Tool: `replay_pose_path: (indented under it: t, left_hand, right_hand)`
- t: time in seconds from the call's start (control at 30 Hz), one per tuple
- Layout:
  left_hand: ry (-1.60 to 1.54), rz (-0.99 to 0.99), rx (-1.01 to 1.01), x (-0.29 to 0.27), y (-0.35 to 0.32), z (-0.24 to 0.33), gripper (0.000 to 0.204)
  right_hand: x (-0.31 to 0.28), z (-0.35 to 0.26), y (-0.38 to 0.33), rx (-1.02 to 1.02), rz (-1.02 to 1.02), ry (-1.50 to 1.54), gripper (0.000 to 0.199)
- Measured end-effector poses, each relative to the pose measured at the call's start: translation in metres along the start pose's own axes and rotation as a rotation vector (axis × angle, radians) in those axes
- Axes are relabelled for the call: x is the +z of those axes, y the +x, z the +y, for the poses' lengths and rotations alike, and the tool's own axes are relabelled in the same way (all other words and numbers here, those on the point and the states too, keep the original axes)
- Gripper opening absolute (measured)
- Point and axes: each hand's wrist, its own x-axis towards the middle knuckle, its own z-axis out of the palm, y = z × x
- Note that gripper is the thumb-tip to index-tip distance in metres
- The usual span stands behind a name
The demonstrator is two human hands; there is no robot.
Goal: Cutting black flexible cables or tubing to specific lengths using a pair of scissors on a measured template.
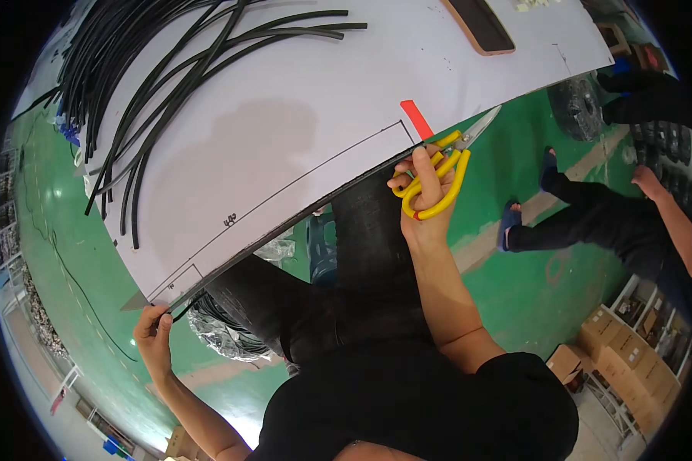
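Note:
At the table's near left corner, my left hand [155, 338] pinches the end of a thin black tube [300, 217]. The tube is stretched along the near edge of the white tabletop, beside a drawn line. My right hand [429, 192] is closed around yellow-handled scissors [463, 165], whose blades are spread and point away to the right. Its thumb and fingers also press at the tube's right end, by a strip of red tape [416, 120]. The fingers partly hide that end.
Many cut black tubes [123, 69] lie piled at the far left of the white table [284, 131]. A phone [482, 27] rests near the far edge. Under the table sits a plastic-wrapped coil [227, 326]. Two people stand at the right, near cardboard boxes [623, 361].

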Motion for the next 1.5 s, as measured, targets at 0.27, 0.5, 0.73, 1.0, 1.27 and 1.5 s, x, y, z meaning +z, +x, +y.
replay_pose_path:
  t: [0.27,0.5,0.73,1.0,1.27,1.5]
  left_hand:
    - [0.03,-0.051,-0.019,-0.008,0.001,0.001,0.017]
    - [-0.003,-0.063,-0.045,-0.012,0.001,-0.004,0.024]
    - [-0.028,-0.04,-0.042,-0.012,-0.001,-0.002,0.021]
    - [0.026,-0.016,-0.07,-0.019,-0.002,-0.005,0.016]
    - [0.141,0.032,-0.031,-0.023,-0.011,-0.018,0.008]
    - [0.065,-0.014,0.113,-0.026,0.002,-0.005,0.012]
  right_hand:
    - [-0.001,0.001,0.001,0.023,-0.008,0.02,0.01]
    - [0.0,0.0,0.001,0.017,0.0,0.009,0.008]
    - [0.004,0.0,0.001,0.013,-0.01,0.001,0.009]
    - [-0.004,-0.003,0.001,-0.03,0.003,-0.041,0.01]
    - [-0.007,0.011,0.003,0.01,-0.024,-0.051,0.015]
    - [-0.02,-0.004,0.017,-0.017,-0.133,-0.09,0.016]
